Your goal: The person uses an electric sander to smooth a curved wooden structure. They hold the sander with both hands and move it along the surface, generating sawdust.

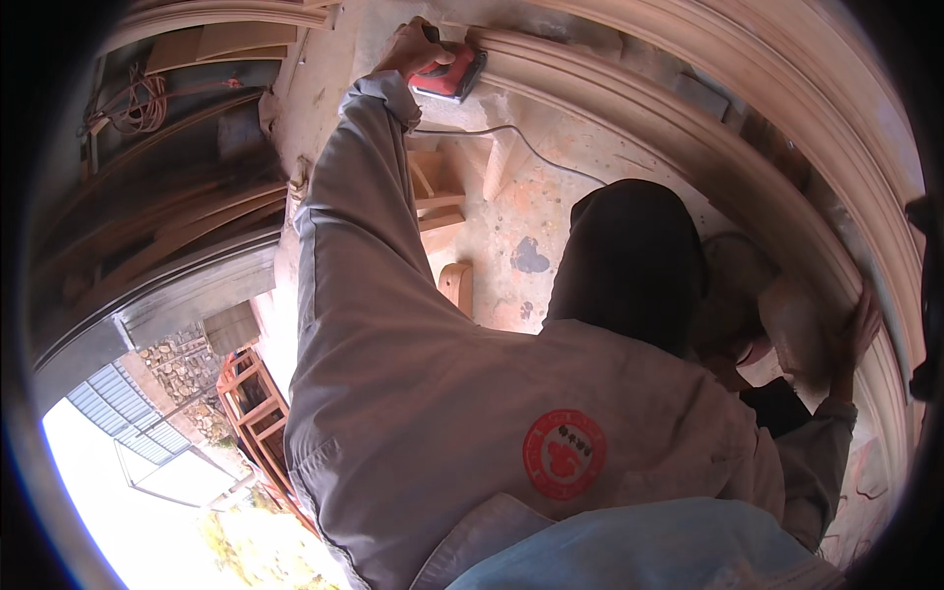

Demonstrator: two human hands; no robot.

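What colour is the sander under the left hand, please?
The sander is red and black, seen in the head view.

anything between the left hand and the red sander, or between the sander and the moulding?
Nothing visible. The left hand rests directly on the red sander, which sits against the curved wooden moulding. Its cord trails off below the sander. The right hand rests on the moulding further along.

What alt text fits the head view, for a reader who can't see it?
A person in a grey jacket stretches the left hand onto a red power sander resting on a long curved wooden moulding, its cord trailing below. The right hand lies flat on the moulding farther along.
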